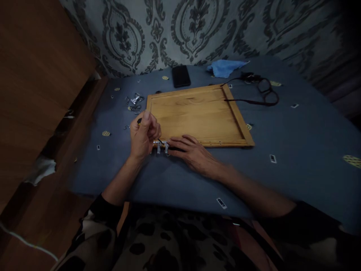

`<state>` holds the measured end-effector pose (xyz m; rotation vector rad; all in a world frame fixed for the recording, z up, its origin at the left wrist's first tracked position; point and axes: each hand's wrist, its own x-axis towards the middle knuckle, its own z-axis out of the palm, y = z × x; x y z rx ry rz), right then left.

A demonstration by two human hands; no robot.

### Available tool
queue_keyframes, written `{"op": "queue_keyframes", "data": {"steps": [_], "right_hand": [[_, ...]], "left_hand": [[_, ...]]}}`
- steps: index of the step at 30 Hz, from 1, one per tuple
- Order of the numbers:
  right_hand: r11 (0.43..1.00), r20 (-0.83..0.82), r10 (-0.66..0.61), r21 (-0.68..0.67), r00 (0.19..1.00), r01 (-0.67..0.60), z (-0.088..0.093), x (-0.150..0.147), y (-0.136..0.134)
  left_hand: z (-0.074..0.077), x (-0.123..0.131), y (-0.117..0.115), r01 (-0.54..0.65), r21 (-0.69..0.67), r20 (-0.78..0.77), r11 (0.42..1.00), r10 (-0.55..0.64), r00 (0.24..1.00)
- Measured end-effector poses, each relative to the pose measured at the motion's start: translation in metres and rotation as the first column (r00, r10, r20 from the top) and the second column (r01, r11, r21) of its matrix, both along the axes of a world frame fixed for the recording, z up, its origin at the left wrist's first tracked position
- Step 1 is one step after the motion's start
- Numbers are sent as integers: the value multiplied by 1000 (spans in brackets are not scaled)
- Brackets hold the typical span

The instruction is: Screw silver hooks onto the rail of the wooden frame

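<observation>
A wooden framed panel (197,113) lies flat on a blue patterned cloth (296,150). At its near left edge sits a small metal hinge (162,146). My left hand (144,135) is closed round a thin screwdriver (158,140) with a dark handle, its tip pointing down at the hinge. Just to the right of the hinge, my right hand (191,152) lies flat with fingers stretched out, pressing on the panel's near edge.
Several loose metal fittings (134,102) lie left of the panel's far corner. A black phone (181,76), a blue rag (224,67) and a black cable (259,90) lie behind it. A wooden cabinet (36,94) stands at left, against the patterned wall.
</observation>
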<state>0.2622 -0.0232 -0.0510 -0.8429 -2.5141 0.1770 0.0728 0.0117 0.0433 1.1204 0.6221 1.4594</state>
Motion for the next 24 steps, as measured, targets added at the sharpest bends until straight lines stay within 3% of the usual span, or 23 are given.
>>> {"op": "queue_keyframes", "data": {"steps": [11, 24], "right_hand": [[1000, -6, 19, -14, 1000, -19, 0, 1, 1], [1000, -9, 22, 1, 1000, -22, 1, 1, 1]], "left_hand": [[1, 9, -4, -44, 10, -44, 999, 44, 998], [-4, 10, -3, -17, 4, -10, 1000, 17, 1000]]}}
